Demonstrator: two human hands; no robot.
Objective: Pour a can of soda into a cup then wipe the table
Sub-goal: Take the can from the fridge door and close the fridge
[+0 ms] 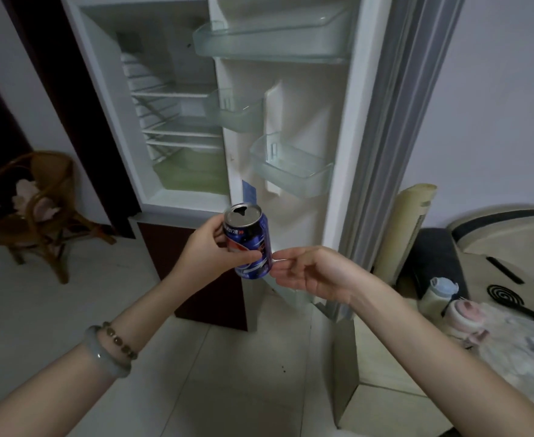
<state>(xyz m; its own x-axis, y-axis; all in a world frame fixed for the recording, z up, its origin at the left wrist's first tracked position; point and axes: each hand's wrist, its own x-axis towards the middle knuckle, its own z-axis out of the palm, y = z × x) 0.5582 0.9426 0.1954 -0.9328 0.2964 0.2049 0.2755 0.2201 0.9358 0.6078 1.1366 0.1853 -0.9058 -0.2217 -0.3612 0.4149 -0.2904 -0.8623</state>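
Soda can held before open fridge.
Left grip clasps it; right grip relaxed, just beside it.

A single wide-angle camera worn on the head is looking forward and down from a standing person's eye level, facing an open fridge whose door is filling the upper middle. It is sitting close in: both forearms are reaching up from the lower corners, the left hand gripping a soda can near the centre and the right hand just beside it. The wide lens is also taking in the tiled floor, a chair at the far left and a table at the right edge.
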